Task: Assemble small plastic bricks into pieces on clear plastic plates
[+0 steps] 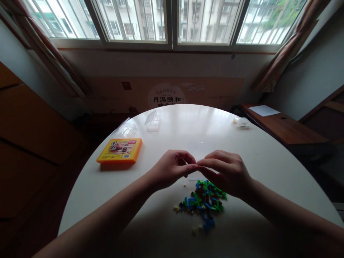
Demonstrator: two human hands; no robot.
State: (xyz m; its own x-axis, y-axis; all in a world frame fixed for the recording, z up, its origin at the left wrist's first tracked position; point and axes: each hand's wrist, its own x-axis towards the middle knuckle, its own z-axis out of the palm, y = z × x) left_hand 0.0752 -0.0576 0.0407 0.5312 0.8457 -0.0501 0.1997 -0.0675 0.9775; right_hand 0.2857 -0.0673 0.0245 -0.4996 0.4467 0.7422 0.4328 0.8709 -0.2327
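A person sits or stands at a round white desk (268,154), bare forearms coming in from the lower L and lower R corners of the frame. From where I stand, the L hand (174,168) and R hand (228,172) meet just R of the frame's center, thumbs & forefingers brought close, tips touching or nearly so. Can't tell whether a tiny pc. is pinched btwn them; the fingers hide the spot.

Just below the hands, lower center-R of the frame, is a loose heap of small bricks (205,195), mostly green, blue & dark brown, w/ a few pale pcs. (176,208) at its L edge. A clear flat sheet (197,176) lies under the hands, partly covered by them.

Center-L of the frame: an orange & yellow box (120,152) w/ a printed lid, lying flat. Above it, nr. the desk's far edge, are clear plastic cases (153,123), one w/ its lid up. Upper R of the desk: a small clear bag (241,123), contents too small to tell.

Far R, a brown wooden unit (290,129) bears a white paper (264,110). Top of frame: a wide window (172,25) btwn curtains (292,46).
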